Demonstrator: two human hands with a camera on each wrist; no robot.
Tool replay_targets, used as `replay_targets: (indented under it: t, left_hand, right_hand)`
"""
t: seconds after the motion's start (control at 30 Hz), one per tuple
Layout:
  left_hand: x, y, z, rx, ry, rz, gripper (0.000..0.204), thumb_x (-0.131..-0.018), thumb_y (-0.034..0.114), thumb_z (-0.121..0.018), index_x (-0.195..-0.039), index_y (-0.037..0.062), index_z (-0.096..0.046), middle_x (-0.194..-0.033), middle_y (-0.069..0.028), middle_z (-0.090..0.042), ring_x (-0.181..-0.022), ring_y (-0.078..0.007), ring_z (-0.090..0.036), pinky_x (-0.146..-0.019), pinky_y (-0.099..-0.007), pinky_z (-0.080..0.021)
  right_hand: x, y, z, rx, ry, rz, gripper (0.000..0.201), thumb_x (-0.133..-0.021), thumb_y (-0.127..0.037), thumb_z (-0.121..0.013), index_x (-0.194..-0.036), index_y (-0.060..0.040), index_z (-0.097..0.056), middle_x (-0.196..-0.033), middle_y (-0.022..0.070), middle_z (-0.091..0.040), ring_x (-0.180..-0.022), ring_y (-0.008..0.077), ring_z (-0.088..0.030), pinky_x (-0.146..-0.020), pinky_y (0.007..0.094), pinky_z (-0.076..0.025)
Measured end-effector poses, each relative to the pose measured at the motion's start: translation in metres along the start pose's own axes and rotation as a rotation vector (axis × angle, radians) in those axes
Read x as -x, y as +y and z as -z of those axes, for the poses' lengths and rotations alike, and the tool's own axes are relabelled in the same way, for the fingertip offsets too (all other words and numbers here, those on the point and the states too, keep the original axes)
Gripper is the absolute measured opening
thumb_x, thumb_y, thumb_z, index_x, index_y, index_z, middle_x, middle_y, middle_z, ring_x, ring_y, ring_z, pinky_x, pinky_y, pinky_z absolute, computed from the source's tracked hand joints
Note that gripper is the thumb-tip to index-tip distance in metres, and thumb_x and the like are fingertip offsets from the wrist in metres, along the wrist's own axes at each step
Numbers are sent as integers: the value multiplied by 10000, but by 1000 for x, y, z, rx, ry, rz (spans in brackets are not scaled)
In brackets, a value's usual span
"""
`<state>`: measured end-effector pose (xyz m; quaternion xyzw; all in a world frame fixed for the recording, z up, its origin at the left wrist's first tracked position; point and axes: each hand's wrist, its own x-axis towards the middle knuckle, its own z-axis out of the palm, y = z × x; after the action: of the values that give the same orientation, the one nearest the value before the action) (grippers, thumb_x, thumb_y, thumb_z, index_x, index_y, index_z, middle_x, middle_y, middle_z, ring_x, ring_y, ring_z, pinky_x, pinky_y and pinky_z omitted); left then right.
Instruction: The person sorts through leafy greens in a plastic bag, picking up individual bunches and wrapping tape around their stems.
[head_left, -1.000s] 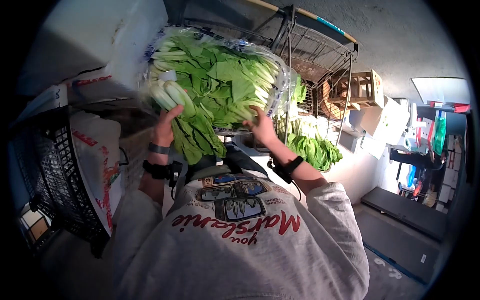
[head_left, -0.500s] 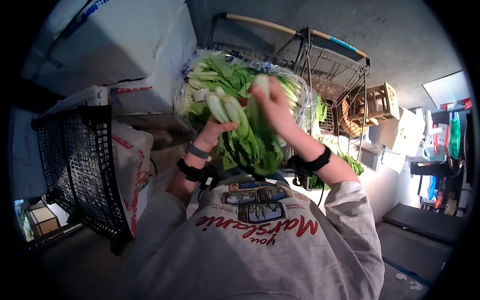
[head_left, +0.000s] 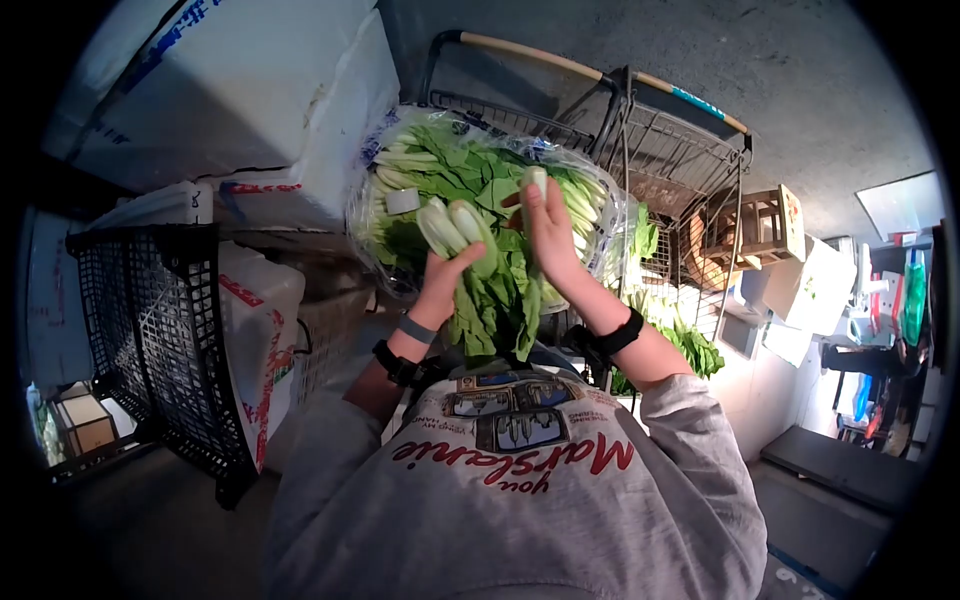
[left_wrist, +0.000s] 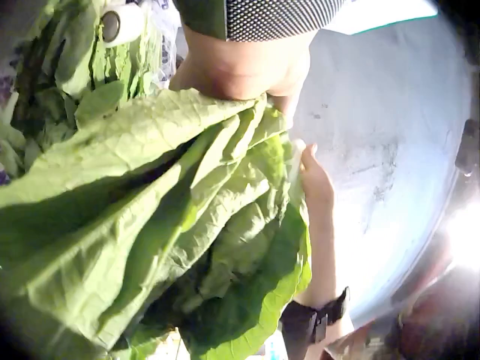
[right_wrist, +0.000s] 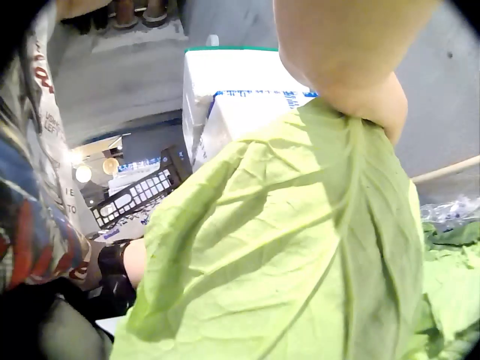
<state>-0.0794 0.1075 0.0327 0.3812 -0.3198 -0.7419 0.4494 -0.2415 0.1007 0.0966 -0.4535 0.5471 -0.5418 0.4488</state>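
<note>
Leafy greens with pale stalks (head_left: 470,235) are gripped in the left hand (head_left: 440,280), thumb across the stalks and leaves hanging down. Beside it, the right hand (head_left: 548,232) holds another stalk of greens (head_left: 534,182), its white end up by the fingers. Behind both hands lies a plastic-lined pile of greens (head_left: 450,150) with a small white roll (head_left: 402,201) on it. The left wrist view has broad leaves (left_wrist: 150,195) hanging below the left hand (left_wrist: 240,71). In the right wrist view a large leaf (right_wrist: 300,247) hangs from the right hand (right_wrist: 345,60).
Wire carts (head_left: 670,140) stand behind and to the right, with more greens (head_left: 690,345) at the lower right. A wooden crate (head_left: 765,227) is further right. On the left are a black plastic crate (head_left: 150,340) and white foam boxes (head_left: 250,90).
Both hands came up from the pile with greens. Since half a second ago, the right hand has moved slightly down, and the greens in it look narrower.
</note>
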Motion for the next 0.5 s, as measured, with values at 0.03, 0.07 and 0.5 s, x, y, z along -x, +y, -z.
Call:
replay_targets:
  t: [0.03,0.07,0.5]
  left_hand:
    - [-4,-4,9,14,0,-33,412,-822,129,-651,-1182,25,-480,-1069,-59,-574,-936,-176,-586,-813,-301,-474]
    - [-8,-8,24,75,-70,31,412,-818,159,-652,-1168,18,-487,-1031,-69,-589,-923,-189,-596,-834,-320,-474]
    - [-8,-8,-5,-122,-147,-33,710,-743,94,-723,-1340,44,-342,-1304,-45,-450,-1183,-184,-438,-979,-323,-354]
  right_hand:
    - [-1,1,8,42,-24,-4,347,-967,-358,-396,-1067,-29,-445,-871,96,-627,-676,128,-578,-609,236,-450]
    - [0,2,13,83,-46,-7,341,-970,-352,-391,-1067,-30,-449,-866,100,-630,-693,135,-582,-624,248,-452]
    - [14,15,-27,50,-247,21,718,-944,-544,-233,-1436,-31,-132,-1482,177,-153,-1389,252,-70,-1100,329,-96]
